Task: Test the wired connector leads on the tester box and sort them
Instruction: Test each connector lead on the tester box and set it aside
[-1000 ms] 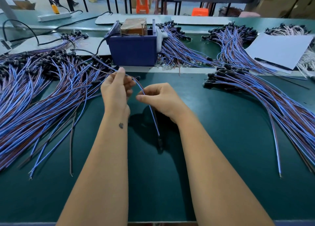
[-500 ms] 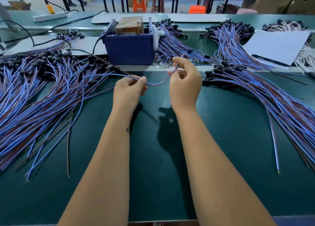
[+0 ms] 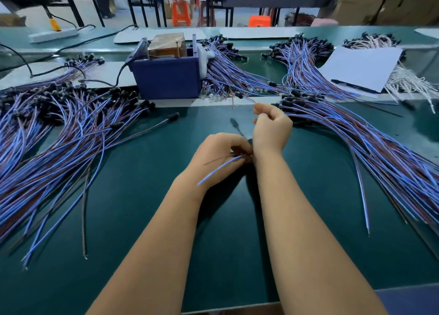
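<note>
My left hand (image 3: pixel 221 157) pinches the free ends of one blue and brown lead (image 3: pixel 218 169), which trail back over my wrist. My right hand (image 3: pixel 270 129) is curled just beyond it, pinching the other part of that lead near the pile on the right (image 3: pixel 356 148). The blue tester box (image 3: pixel 166 77) stands at the back centre, apart from both hands. A large pile of leads with black connectors (image 3: pixel 59 136) fans over the left of the green mat (image 3: pixel 166 207).
More lead bundles (image 3: pixel 299 60) lie behind the box and at the back right, beside a white sheet (image 3: pixel 361 67) with a pen. A black cable (image 3: pixel 102 81) runs to the box. One loose lead (image 3: pixel 152 127) lies left of my hands.
My hands moved from the left-centre to the centre-right and closer together. The lead, stretched between them before, is now folded short with its ends over my left wrist.
</note>
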